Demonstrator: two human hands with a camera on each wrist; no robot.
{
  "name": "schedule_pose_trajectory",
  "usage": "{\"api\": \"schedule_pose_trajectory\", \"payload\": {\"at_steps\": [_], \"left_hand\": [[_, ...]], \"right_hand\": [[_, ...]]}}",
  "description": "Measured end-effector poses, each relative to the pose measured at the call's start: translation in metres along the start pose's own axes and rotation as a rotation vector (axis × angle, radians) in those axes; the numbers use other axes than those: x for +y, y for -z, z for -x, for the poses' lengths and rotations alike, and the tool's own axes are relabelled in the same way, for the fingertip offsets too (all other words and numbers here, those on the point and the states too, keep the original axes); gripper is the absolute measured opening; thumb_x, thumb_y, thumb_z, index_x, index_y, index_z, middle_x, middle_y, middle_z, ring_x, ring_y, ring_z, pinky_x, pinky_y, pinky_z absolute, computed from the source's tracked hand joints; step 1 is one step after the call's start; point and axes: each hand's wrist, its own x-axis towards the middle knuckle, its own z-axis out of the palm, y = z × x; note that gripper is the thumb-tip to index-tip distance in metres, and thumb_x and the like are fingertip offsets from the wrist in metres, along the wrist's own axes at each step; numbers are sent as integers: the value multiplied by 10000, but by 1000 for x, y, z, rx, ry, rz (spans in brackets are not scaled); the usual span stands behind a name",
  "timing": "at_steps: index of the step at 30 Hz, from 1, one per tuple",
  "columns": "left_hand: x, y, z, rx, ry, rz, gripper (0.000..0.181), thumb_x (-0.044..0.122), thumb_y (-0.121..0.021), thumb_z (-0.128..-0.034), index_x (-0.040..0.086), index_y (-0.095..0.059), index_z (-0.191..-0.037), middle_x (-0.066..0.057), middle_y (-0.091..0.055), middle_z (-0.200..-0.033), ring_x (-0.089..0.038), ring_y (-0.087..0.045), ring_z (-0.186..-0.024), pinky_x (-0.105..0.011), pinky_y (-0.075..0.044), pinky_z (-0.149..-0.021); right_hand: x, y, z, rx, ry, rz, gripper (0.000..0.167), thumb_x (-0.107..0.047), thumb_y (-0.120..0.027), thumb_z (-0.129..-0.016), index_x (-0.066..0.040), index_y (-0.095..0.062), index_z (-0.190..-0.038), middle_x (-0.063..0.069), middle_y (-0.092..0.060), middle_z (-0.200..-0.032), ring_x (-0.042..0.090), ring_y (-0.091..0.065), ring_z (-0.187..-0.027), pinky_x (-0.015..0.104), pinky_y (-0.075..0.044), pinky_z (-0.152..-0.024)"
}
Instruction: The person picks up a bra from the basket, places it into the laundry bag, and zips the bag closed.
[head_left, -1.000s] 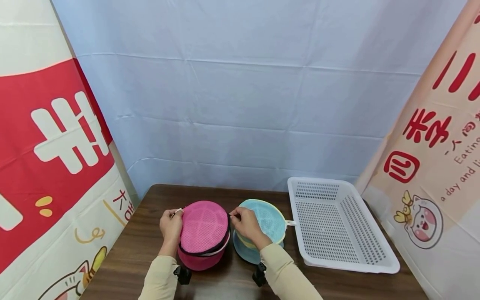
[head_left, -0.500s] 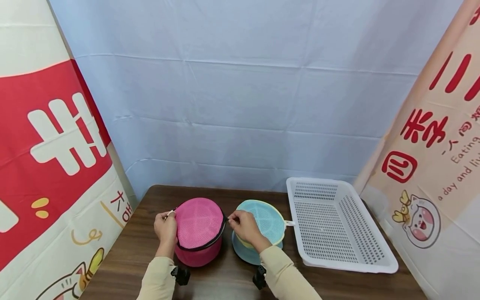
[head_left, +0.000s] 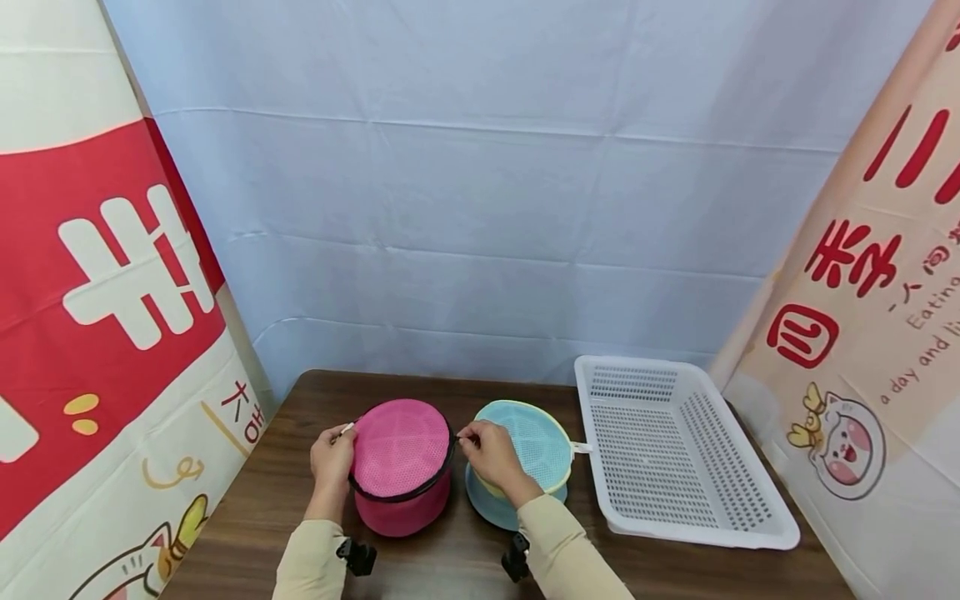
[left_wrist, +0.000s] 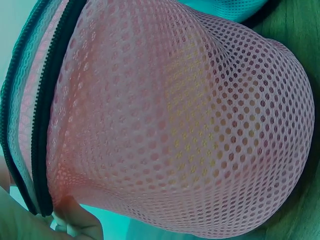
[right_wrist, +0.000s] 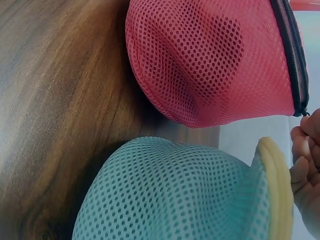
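A round pink mesh laundry bag (head_left: 402,450) with a black zipper (head_left: 401,497) around its top stands on the table. My left hand (head_left: 331,458) pinches the bag's rim at its left side, beside a small white tag. In the left wrist view the two zipper tracks (left_wrist: 45,100) lie apart, with pale fabric between them. My right hand (head_left: 491,454) pinches the small zipper pull (right_wrist: 305,113) at the bag's right side. Under that hand sits a blue mesh laundry bag (head_left: 536,446) with yellow trim. Something yellowish shows faintly through the pink mesh in the left wrist view.
A white perforated plastic basket (head_left: 686,458) stands at the right of the brown wooden table (head_left: 255,508). The blue bag's white tag (head_left: 582,447) reaches the basket's left rim. A pale blue cloth (head_left: 480,208) hangs behind the table.
The pink bag and my left hand have shifted slightly left. The gap under the bag's lid at the front right has narrowed. My right hand has hardly moved.
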Motion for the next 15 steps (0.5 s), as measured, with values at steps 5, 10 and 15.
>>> {"api": "schedule_pose_trajectory", "payload": {"at_steps": [5,10,15], "left_hand": [[0,2,-2,-5,-22,-84,307,166,-601,-851,-60,-623,-1058,-229,-565,-1021,-337,-487,-960,-410,-359,-819],[11,7,-6,34,-81,-224,302,180,-602,-834,-31,-610,-1049,-348,-387,-1113,-461,-351,-1053,-488,-311,-853],[25,9,-14,62,-157,-294,346,179,-606,-814,-23,-586,-1094,-356,-317,-1153,-500,-284,-1053,-532,-285,-830]], "right_hand": [[2,1,-1,-8,-11,-5,45,-10,-659,-809,-39,-693,-814,-18,-603,-724,80,-500,-612,229,-416,-552],[4,1,-3,-27,-4,-6,47,-15,-658,-820,-43,-694,-828,-13,-610,-744,83,-507,-627,232,-422,-564],[6,1,-4,-40,17,12,48,-28,-666,-819,-65,-695,-822,-19,-612,-750,74,-508,-631,226,-423,-569]]}}
